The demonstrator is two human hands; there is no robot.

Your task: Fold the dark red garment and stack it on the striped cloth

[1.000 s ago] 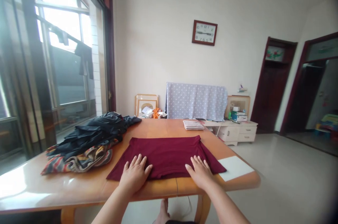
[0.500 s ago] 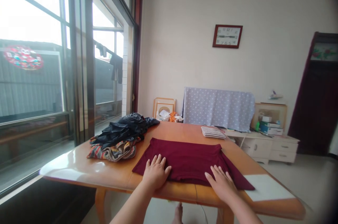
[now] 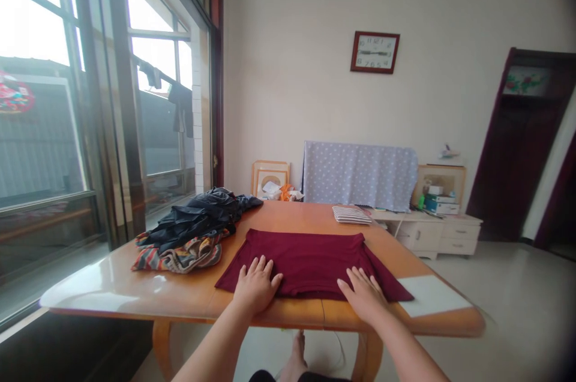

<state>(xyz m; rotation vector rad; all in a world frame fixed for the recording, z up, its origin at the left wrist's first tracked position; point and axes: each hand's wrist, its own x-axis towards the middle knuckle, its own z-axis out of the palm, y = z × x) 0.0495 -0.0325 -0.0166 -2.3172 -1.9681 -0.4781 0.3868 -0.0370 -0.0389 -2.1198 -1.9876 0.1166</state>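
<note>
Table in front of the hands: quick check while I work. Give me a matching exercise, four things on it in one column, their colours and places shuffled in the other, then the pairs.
Things
1. Garment
2. Pile of clothes
3. Small folded cloth
4. Sheet

Colours and places
A. White, at the right-hand end of the table
B. Dark and multicoloured, heaped on the left
C. Striped, toward the far edge
D. Maroon, spread out under the left hand and right hand

Pairs: 1-D, 2-B, 3-C, 4-A
</note>
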